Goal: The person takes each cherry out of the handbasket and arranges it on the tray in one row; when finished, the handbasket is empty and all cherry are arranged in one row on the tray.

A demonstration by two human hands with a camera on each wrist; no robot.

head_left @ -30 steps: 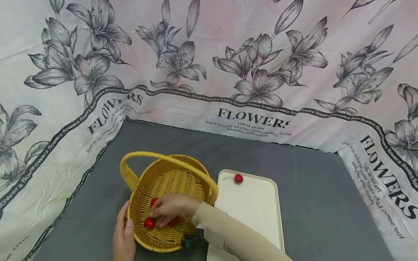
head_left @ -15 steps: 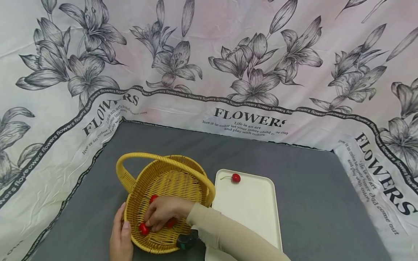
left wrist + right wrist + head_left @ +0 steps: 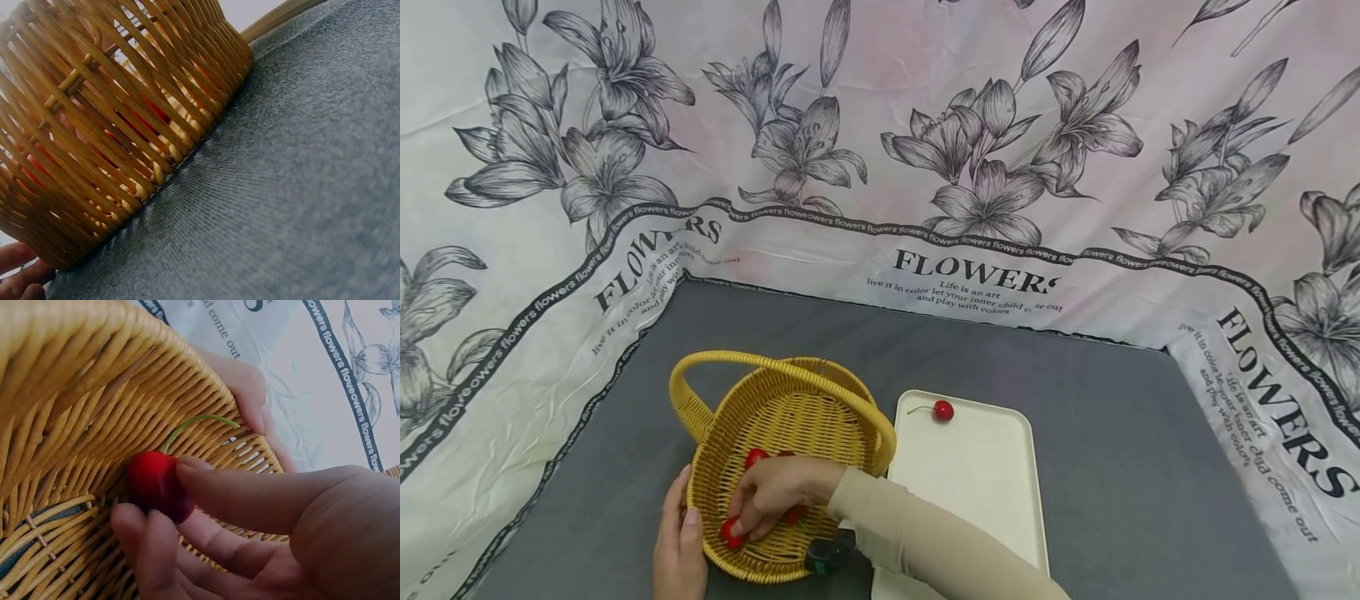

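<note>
A yellow wicker basket (image 3: 820, 417) with a tall handle stands on the grey cloth. My right hand (image 3: 775, 492) reaches inside and pinches a red cherry (image 3: 156, 481) between thumb and fingers, close to the basket's wall; its green stem curves upward. Beside that hand lie another cherry (image 3: 756, 457) and a partly hidden cherry (image 3: 795, 514). A further bit of red shows just behind the hand. My left hand (image 3: 679, 542) rests against the outside of the basket's left wall, fingers fairly straight. In the left wrist view its fingertips (image 3: 22, 269) touch the wicker low down.
Right of the basket lies a cream rectangular tray (image 3: 966, 492) with one stemmed cherry (image 3: 943, 410) near its far edge. My right forearm crosses the tray's near part. A flower-printed white cloth (image 3: 970, 283) rises behind and at the sides.
Inside the basket, my right hand has moved slightly left and toward me, onto the nearest cherry, which it now pinches. The left hand stays at the basket's side.
</note>
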